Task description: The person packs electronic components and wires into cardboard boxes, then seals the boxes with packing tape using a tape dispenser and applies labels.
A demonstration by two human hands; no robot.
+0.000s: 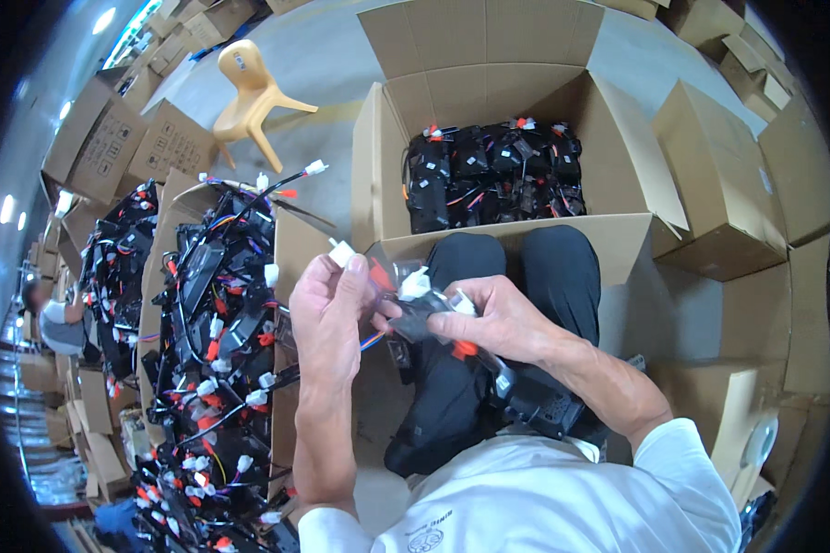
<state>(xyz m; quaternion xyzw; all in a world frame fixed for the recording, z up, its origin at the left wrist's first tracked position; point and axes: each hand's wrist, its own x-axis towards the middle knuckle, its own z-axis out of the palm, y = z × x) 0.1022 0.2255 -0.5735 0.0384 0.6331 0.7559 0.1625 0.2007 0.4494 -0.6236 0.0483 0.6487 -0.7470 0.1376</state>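
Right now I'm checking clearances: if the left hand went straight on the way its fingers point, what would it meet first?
Probably the front flap of the open box ahead. The left hand points up and away, a white plug at its fingertips; depth is unclear, so it might pass above.

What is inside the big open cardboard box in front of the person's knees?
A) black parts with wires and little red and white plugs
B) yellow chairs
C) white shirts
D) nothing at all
A: the open cardboard box ahead of the knees holds a packed layer of black parts with wires, with red and white plugs showing on top.
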